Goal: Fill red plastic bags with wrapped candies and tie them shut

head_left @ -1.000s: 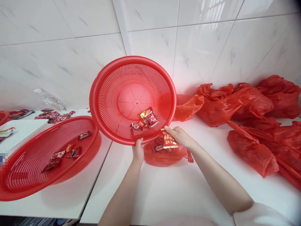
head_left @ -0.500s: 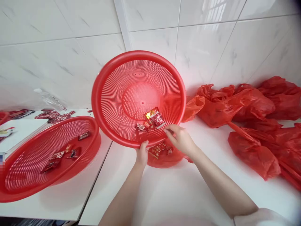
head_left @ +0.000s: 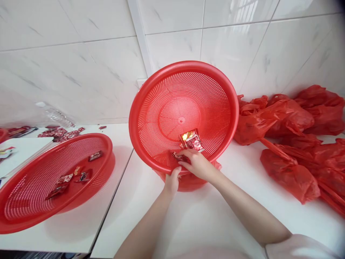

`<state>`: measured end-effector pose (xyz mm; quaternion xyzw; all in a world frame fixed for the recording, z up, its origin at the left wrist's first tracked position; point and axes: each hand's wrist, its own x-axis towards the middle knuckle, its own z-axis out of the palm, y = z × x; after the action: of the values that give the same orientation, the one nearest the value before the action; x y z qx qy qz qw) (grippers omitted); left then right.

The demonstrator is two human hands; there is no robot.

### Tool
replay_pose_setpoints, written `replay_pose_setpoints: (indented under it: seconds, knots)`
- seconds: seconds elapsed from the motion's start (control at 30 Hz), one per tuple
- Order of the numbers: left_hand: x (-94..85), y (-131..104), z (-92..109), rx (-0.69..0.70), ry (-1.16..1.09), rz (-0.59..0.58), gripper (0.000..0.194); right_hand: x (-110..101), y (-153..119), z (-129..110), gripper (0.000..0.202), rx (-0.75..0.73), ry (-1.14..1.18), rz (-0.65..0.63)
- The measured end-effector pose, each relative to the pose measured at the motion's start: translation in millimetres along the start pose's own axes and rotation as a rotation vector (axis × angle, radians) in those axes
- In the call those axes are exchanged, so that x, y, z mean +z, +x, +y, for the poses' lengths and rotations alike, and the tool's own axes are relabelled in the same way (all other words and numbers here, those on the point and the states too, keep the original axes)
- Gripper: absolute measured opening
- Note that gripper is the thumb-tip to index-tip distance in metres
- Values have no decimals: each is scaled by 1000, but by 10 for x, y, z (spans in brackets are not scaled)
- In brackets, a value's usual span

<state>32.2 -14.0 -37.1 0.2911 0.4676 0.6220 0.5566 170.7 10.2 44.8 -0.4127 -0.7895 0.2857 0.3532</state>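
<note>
The right hand [head_left: 198, 163] reaches over the near rim, its fingers and thumb bent around a small dark red glossy wrapped packet [head_left: 178, 156]; whether the pinch has closed on it cannot be told. Just ahead of those fingertips lie a shiny gold-and-red foil packet [head_left: 188, 135] and a dark red square packet with a pale round mark [head_left: 197, 144]. Below and to the left of that hand, the left hand [head_left: 171, 183] grips the edge of a round red plastic mesh basket [head_left: 133, 118], thumb over the rim, holding it tilted with its inside facing the person. Beneath the basket, beside the left hand, shows a translucent red plastic bag [head_left: 188, 183], its contents hidden.

Well to the left of both hands stands a second red mesh basket [head_left: 110, 145] with a few packets [head_left: 64, 178] in it; to their right, filled red plastic bags [head_left: 293, 183] crowd the white tabletop [head_left: 229, 201].

The step in hand looks like picking packets out of the tilted basket. The next move calls for a sure fingertip pinch on one slippery wrapper, with the left hand keeping the rim steady
</note>
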Motion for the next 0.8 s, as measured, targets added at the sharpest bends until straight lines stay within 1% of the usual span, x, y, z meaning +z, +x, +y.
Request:
replay_pose_setpoints:
  seconds: [0.07,0.13,0.2,0.27,0.33,0.4,0.5,0.6,0.73,0.8]
  knots:
    - [0,27,55,11,-43,3,37,-12,15,-3,20,82,114,46]
    - [10,46,121,46,-98,-11,40,-47,33,-3,24,152,318,66]
    - [21,63,189,72,-139,-15,42,-104,48,-4,30,190,585,50]
    - [27,80,252,80,-154,2,44,-171,58,-8,32,214,826,22]
    - [29,95,308,85,-162,24,48,-229,59,-13,32,253,982,8]
    - [29,107,357,103,-175,34,52,-266,54,-17,33,291,1072,-22]
    - [29,122,412,134,-195,25,51,-284,43,-25,36,324,1139,-75]
    - [20,142,436,126,-189,31,43,-288,37,-33,36,314,1129,-103]
    - [5,173,431,118,-208,78,42,-335,25,-32,30,233,961,-124]
    - [0,184,425,122,-230,102,44,-385,7,-24,31,212,866,-201]
